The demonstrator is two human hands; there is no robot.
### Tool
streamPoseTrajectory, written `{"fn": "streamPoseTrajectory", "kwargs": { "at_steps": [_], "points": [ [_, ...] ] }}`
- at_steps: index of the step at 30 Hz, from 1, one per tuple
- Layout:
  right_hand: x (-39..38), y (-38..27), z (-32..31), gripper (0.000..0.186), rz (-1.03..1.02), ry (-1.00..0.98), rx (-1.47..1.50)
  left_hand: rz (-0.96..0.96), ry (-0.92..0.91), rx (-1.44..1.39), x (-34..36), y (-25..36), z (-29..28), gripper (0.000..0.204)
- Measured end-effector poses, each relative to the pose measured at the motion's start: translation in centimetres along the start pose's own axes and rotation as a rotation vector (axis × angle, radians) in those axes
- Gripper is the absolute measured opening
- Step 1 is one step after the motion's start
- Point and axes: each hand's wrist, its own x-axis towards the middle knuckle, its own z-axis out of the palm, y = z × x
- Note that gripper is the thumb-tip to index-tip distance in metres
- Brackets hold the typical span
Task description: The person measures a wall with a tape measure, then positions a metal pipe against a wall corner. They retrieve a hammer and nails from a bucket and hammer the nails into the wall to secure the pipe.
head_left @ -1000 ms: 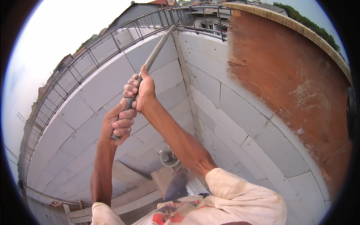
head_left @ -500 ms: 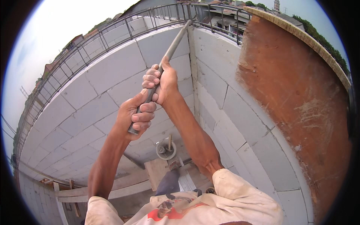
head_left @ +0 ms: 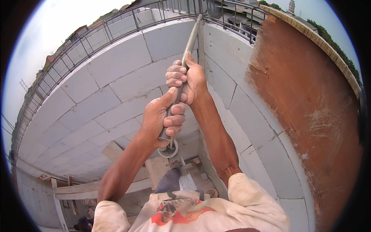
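A long grey metal pipe (head_left: 192,36) slants up and away from me. Its far end meets the steel rebar (head_left: 135,18) framework at the corner of the wall top; how the two join there is too small to tell. My left hand (head_left: 162,116) is closed round the pipe's lower end, which sticks out a little below the fist. Just above it, my right hand (head_left: 191,79) grips the same pipe, thumb lying along it. Both arms are stretched forward over the corner of the grey block wall (head_left: 116,73).
On the right stands a large reddish-brown board (head_left: 301,108) with a wooden edge strip (head_left: 320,36). Far below are a white bucket (head_left: 174,154), wooden boards (head_left: 154,170) and a timber beam (head_left: 83,190). One foot (head_left: 176,164) rests down there near the bucket.
Both hands and the near end of the pipe have swung to the right, so the pipe stands more upright in view. Its far end stays at the corner rebar. My grip is the same.
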Motion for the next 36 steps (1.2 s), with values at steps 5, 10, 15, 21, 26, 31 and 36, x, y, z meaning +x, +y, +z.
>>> {"fn": "streamPoseTrajectory", "kwargs": {
  "at_steps": [5,10,15,21,26,31,36],
  "points": [
    [0.5,1.7,-0.2,0.044,-0.011,0.042,-0.025,-0.044,-0.023,0.006,-0.4,0.7,-2.0,0.035],
    [1.6,2.9,-0.3,0.045,-0.090,0.116,-0.102,-0.075,-0.031,0.116,-0.1,2.0,-3.3,0.038],
    [3.5,4.8,-2.9,0.047,-0.106,0.166,-0.250,-0.093,-0.011,0.431,1.1,2.9,-7.7,0.037],
    [8.3,7.8,-4.7,0.053,-0.179,0.177,-0.373,-0.127,0.023,0.528,3.2,5.8,-13.7,0.039],
    [11.5,8.4,-3.9,0.050,-0.243,0.120,-0.337,-0.129,0.006,0.612,4.8,9.5,-15.8,0.042],
    [14.4,8.6,-3.0,0.048,-0.301,0.118,-0.278,-0.145,0.003,0.689,5.5,13.6,-15.2,0.040],
    [16.7,7.5,-2.1,0.047,-0.339,0.157,-0.185,-0.165,-0.036,0.754,7.7,16.8,-14.6,0.042]
  ]
}}
